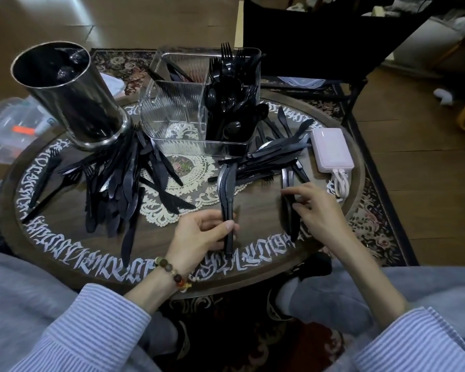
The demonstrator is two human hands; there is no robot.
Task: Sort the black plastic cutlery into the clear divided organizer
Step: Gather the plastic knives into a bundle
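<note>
Left hand (199, 234) grips upright knives (227, 194); right hand (313, 208) pinches another knife (289, 208).

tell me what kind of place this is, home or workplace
Most likely a home living room: a low round dark wooden table with a cream lace doily stands on a floral patterned rug over wood flooring, and a pink power bank lies on the table.

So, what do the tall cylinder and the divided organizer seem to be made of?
The tall cylinder looks like polished metal: a dark mirror surface with a bright rim. The organizer looks like clear ribbed plastic, possibly acrylic: the lace doily shows through its walls.
</note>
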